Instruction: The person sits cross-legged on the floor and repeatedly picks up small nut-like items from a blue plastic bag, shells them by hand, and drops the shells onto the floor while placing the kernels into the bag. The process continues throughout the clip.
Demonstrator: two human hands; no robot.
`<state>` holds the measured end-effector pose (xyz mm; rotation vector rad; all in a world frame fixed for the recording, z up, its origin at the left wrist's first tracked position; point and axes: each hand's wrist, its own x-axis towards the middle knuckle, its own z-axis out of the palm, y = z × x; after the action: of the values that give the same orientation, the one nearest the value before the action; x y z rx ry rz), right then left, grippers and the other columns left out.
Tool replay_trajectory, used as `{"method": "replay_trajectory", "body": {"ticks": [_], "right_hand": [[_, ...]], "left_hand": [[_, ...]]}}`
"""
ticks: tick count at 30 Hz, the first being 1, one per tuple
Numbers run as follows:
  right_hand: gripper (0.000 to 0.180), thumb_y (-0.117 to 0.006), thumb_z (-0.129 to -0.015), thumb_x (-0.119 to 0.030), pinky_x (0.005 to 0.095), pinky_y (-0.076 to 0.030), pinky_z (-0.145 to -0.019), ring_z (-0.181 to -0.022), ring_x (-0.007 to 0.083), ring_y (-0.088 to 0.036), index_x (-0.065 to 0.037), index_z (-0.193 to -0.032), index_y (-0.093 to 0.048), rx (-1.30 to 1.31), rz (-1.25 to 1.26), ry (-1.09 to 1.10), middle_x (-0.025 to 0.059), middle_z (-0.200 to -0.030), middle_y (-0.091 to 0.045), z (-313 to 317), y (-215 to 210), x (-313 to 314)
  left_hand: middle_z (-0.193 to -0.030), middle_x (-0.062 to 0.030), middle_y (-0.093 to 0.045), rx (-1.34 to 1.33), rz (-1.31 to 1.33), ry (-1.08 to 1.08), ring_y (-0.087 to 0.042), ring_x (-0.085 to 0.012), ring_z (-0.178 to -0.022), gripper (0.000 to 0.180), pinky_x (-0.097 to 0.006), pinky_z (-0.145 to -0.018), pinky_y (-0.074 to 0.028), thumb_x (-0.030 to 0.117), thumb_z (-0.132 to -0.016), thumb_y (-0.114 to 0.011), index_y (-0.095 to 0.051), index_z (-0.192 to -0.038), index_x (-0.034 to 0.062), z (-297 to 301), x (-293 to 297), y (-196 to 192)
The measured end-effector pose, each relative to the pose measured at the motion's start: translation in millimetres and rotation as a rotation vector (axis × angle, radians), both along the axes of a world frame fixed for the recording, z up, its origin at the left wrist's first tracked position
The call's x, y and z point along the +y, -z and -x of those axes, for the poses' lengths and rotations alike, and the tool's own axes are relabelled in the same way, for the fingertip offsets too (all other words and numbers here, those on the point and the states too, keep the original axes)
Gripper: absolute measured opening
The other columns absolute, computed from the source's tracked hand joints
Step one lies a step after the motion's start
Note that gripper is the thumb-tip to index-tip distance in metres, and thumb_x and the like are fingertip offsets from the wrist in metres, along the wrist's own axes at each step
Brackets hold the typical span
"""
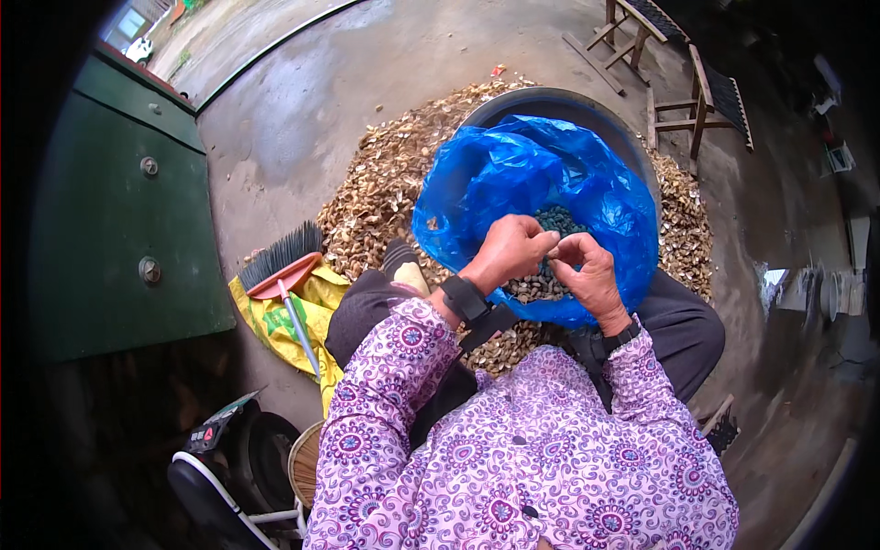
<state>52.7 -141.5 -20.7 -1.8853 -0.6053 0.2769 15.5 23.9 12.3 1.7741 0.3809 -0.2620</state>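
Note:
My left hand (509, 252) and my right hand (587, 272) meet above a blue plastic bag (513, 174) that lines a dark round basin (568, 103). Their fingertips pinch together on a small dark seed or nut (554, 240) between them. Inside the bag lies a heap of small dark greenish and brown nuts (548, 220). Both wrists wear black straps. My sleeves are purple with a floral pattern. My knees in dark trousers flank the bag.
A wide pile of tan husks (385, 183) spreads over the concrete floor around the basin. A broom with an orange head (284, 270) lies on a yellow sack (275, 325) at left. A green metal door (119, 211) stands further left. Wooden stools (697, 96) stand behind.

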Motion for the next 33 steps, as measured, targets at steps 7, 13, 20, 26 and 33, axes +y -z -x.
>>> {"method": "replay_trajectory", "body": {"ticks": [7, 13, 20, 26, 33], "right_hand": [[0.022, -0.067, -0.069, -0.003, 0.027, -0.047, -0.065, -0.075, 0.014, -0.06, -0.004, -0.088, -0.055, 0.091, -0.086, 0.012, 0.0061, -0.079, -0.062, 0.5, -13.7, -9.4], [0.024, -0.065, -0.077, -0.009, 0.0227, -0.044, -0.073, -0.081, 0.0082, -0.055, -0.002, -0.099, -0.056, 0.569, -0.322, 0.001, 0.0009, -0.089, -0.061, -6.8, -9.6, -16.6], [0.02, -0.06, -0.082, -0.014, 0.0218, -0.045, -0.072, -0.079, 0.0069, -0.056, -0.001, -0.096, -0.062, 0.574, -0.255, -0.021, 0.0015, -0.086, -0.062, -6.1, -14.6, -11.7], [0.019, -0.059, -0.082, -0.012, 0.021, -0.046, -0.069, -0.078, 0.0083, -0.057, 0.001, -0.096, -0.062, 0.456, -0.16, 0.002, 0.003, -0.086, -0.063, -5.8, -23.1, -12.3], [0.019, -0.06, -0.082, -0.012, 0.0194, -0.044, -0.064, -0.07, 0.0056, -0.054, 0.0, -0.096, -0.062, 0.558, -0.213, -0.072, 0.0007, -0.081, -0.062, -8.7, -23.9, -17.2]], "left_hand": [[-0.063, -0.0042, -0.057, 0.162, 0.484, 0.053, -0.055, -0.011, -0.052, 0.02, -0.021, -0.046, -0.045, 0.021, -0.078, -0.058, -0.058, -0.077, 0.0008, 1.0, -2.4, -1.8], [-0.066, -0.0033, -0.057, 0.061, 0.632, -0.101, -0.054, -0.0106, -0.055, 0.012, -0.022, -0.049, -0.045, 0.008, -0.073, -0.065, -0.058, -0.079, 0.0001, -1.0, -4.5, -1.3], [-0.071, -0.0042, -0.059, -0.046, 0.616, -0.164, -0.055, -0.01, -0.061, 0.018, -0.022, -0.056, -0.045, 0.009, -0.069, -0.069, -0.06, -0.082, 0.0002, 1.6, -10.6, 4.1], [-0.068, -0.0045, -0.06, -0.015, 0.594, -0.111, -0.055, -0.0095, -0.059, 0.014, -0.021, -0.055, -0.045, 0.007, -0.07, -0.066, -0.059, -0.081, 0.0004, 2.7, -11.9, 1.8], [-0.068, -0.0041, -0.06, -0.022, 0.602, -0.066, -0.055, -0.0089, -0.057, 0.013, -0.021, -0.053, -0.045, 0.007, -0.072, -0.064, -0.059, -0.082, 0.001, 4.4, -10.6, 3.9]]}}
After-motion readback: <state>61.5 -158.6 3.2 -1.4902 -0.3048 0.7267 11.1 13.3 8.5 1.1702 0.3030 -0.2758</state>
